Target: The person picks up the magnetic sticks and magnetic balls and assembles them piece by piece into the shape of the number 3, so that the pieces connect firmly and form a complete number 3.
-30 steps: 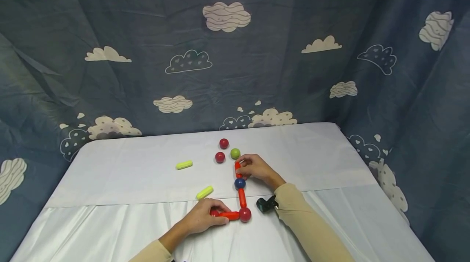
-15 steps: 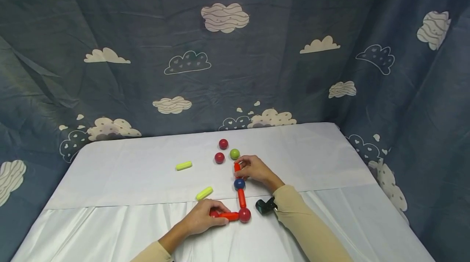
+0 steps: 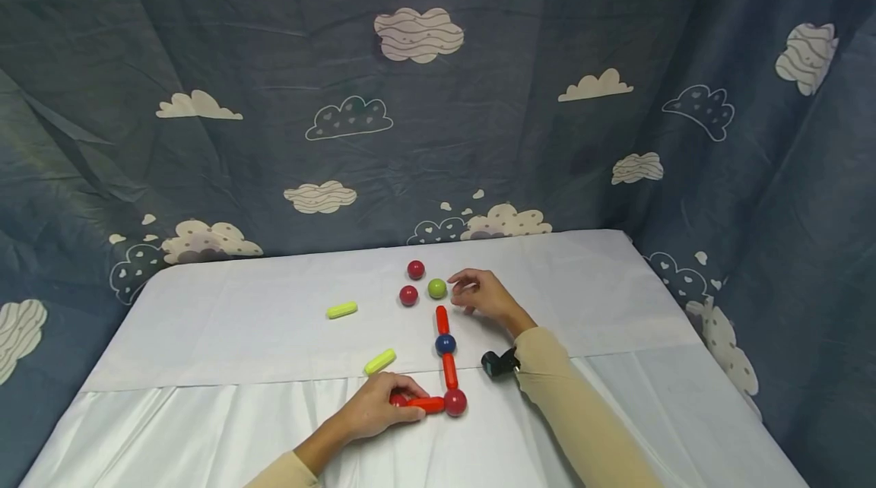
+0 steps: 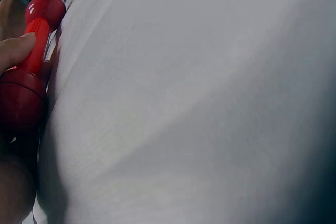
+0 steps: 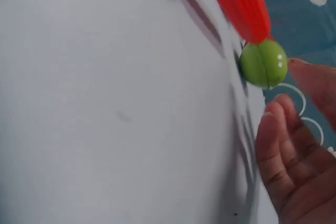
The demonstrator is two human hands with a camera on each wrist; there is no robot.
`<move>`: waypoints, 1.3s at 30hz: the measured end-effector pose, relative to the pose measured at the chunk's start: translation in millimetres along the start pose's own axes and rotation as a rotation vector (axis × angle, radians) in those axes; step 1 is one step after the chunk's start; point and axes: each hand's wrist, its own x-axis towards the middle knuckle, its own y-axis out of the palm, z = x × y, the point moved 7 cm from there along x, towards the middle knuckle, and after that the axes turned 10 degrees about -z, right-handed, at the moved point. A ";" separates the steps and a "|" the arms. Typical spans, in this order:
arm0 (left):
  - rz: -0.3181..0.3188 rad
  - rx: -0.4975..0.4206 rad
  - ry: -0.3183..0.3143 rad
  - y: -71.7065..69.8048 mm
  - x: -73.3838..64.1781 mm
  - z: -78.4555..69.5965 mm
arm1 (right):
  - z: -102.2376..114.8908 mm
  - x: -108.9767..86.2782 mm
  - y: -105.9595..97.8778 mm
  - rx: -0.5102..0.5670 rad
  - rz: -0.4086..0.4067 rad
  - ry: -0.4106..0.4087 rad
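Note:
An L-shaped chain of red rods and balls lies on the white cloth. My left hand [image 3: 378,406] pinches its near red rod [image 3: 429,404] beside a partly hidden red ball [image 4: 22,100]. That rod meets a red ball [image 3: 455,402] at the corner. From there another red rod [image 3: 449,372] runs away to a blue ball [image 3: 445,344], with a last red rod [image 3: 442,320] beyond it. My right hand [image 3: 484,295] holds nothing; its fingers are loosely bent and parted just right of a green ball [image 3: 437,289].
Two loose red balls [image 3: 416,269] sit left of the green one. Two yellow-green rods, a farther one [image 3: 341,310] and a nearer one [image 3: 379,362], lie to the left. A dark cloud-print curtain [image 3: 479,131] hangs behind the table [image 3: 226,321].
My right hand has let go of the far red rod and moved away and slightly right, beside the green ball. The left hand keeps its grip in the same place.

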 end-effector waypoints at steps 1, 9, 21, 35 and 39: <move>0.001 -0.001 0.002 0.2 -0.1 0.2 | 1.6 3.5 -0.6 -0.015 -0.001 -0.017; 0.008 0.001 0.016 0.5 -0.3 -1.7 | 18.2 22.5 11.0 -0.114 0.122 -0.141; 0.020 -0.007 0.001 2.5 -1.5 -0.9 | 20.6 31.6 19.9 -0.164 0.221 -0.184; 0.012 0.015 0.028 2.0 0.2 -0.1 | 8.6 35.4 17.9 -0.100 0.125 -0.087; -0.001 0.025 0.030 -0.6 0.4 -0.5 | 3.8 34.0 17.0 0.005 0.119 -0.024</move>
